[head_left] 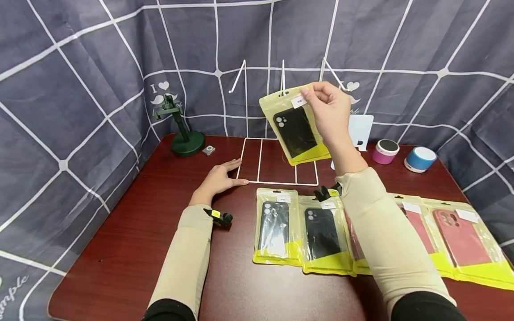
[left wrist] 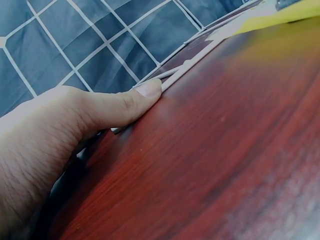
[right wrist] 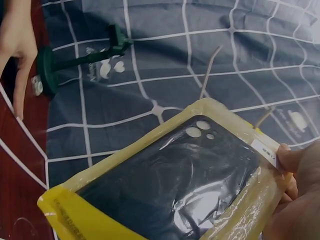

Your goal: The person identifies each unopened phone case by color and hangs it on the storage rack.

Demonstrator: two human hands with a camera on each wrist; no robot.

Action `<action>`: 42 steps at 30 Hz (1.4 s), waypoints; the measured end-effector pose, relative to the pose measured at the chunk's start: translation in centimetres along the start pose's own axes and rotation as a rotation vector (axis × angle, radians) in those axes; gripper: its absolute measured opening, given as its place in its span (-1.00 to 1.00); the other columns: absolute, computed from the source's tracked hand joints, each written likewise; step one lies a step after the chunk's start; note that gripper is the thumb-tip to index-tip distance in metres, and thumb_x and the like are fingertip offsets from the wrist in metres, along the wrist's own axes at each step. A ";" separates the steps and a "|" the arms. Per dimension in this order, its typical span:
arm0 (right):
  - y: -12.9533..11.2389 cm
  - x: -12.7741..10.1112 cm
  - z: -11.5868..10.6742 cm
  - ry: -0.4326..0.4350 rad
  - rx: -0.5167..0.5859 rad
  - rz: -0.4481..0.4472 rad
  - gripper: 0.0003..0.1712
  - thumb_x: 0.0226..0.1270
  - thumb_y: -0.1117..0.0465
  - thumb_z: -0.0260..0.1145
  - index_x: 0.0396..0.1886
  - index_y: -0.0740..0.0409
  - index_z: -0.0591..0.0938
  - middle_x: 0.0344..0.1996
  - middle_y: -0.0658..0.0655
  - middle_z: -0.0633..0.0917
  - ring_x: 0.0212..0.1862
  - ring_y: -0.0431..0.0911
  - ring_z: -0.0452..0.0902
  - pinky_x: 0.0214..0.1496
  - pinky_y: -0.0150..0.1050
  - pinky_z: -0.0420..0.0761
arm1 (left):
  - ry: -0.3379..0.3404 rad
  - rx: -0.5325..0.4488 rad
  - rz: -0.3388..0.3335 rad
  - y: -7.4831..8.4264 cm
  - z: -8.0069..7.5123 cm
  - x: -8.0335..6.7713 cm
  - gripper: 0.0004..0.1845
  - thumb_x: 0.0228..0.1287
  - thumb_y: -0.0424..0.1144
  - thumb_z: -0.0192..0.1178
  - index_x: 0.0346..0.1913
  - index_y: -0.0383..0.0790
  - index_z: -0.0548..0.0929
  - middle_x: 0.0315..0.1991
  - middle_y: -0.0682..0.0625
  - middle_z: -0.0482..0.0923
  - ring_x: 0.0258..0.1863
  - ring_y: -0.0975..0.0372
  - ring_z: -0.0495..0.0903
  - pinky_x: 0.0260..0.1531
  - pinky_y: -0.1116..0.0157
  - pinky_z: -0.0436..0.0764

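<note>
My right hand [head_left: 331, 109] pinches the top right corner of a clear-and-yellow packaged black phone case [head_left: 296, 133], held tilted in the air. Its hang hole lines up with the tip of the middle hook [head_left: 283, 76] of a white wire display rack; whether the hook passes through, I cannot tell. Low on the left, my left hand [head_left: 218, 180] rests at the front left corner of the rack's base [head_left: 281, 183], fingers extended. In the left wrist view the thumb [left wrist: 132, 102] touches the front wire. The right wrist view shows the package [right wrist: 170, 175] from close by.
More packaged phone cases lie in a row on the table, black [head_left: 275, 227] at left and pink [head_left: 462, 236] at right. A green stand [head_left: 186, 140] is back left. Pink [head_left: 386, 152] and blue [head_left: 420, 159] round devices and a white stand [head_left: 361, 129] are back right.
</note>
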State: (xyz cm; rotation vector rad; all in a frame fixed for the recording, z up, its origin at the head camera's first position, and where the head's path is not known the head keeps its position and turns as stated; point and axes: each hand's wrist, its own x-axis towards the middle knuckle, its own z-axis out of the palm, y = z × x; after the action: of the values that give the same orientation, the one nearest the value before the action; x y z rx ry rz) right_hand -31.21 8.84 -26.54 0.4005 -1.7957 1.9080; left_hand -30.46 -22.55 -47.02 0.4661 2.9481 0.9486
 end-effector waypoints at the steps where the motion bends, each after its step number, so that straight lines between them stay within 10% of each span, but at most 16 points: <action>1: 0.3 0.3 0.1 0.005 -0.024 0.001 -0.84 0.24 0.19 0.53 -0.30 0.19 0.77 -0.53 0.02 0.74 -0.53 -0.24 0.47 -0.51 -0.38 0.28 | -0.001 0.000 0.001 0.0 0.0 0.0 0.02 0.05 0.41 0.36 0.53 0.02 0.32 0.54 0.03 0.21 0.53 0.14 0.13 0.44 0.02 0.23; 9: 2.2 3.5 1.5 0.048 -0.208 0.060 -0.78 0.29 0.07 0.49 -0.26 0.13 0.76 -0.50 -0.05 0.75 -0.55 -0.27 0.47 -0.50 -0.37 0.36 | -0.013 -0.010 -0.019 -0.2 -0.1 -0.1 0.02 0.02 0.45 0.34 0.53 0.11 0.31 0.55 0.07 0.18 0.54 0.14 0.10 0.45 -0.01 0.21; 24: 3.4 5.5 1.8 0.093 -0.137 0.174 -0.87 0.28 0.17 0.49 -0.29 0.13 0.74 -0.51 -0.10 0.71 -0.42 -0.20 0.58 -0.36 -0.40 0.49 | -0.002 0.001 -0.015 0.0 -0.1 0.0 0.03 0.01 0.43 0.36 0.52 0.07 0.33 0.54 0.05 0.21 0.53 0.15 0.14 0.44 0.02 0.24; 32: 4.1 5.3 1.2 0.081 -0.274 0.177 -0.77 0.36 0.00 0.40 -0.18 0.06 0.76 -0.40 -0.11 0.70 -0.34 -0.25 0.53 -0.25 -0.41 0.44 | 0.000 0.001 -0.010 0.0 0.1 0.0 0.02 0.04 0.42 0.36 0.53 0.05 0.33 0.54 0.04 0.20 0.53 0.14 0.14 0.44 0.01 0.23; 42: 6.0 0.6 -2.8 -0.087 -0.152 0.203 -0.47 0.47 -0.19 0.19 0.27 -0.03 0.59 0.30 -0.04 0.51 0.32 -0.20 0.32 0.40 -0.31 0.21 | -0.003 -0.012 -0.008 -0.1 0.0 0.0 0.04 0.01 0.45 0.34 0.53 0.06 0.33 0.54 0.05 0.20 0.53 0.13 0.13 0.44 -0.01 0.22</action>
State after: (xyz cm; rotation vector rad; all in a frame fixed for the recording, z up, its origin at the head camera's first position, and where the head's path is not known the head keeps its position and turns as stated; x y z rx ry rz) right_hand -34.62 11.56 -31.58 0.2601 -2.0925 1.8944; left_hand -30.48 -22.66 -47.12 0.4539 2.9372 0.9637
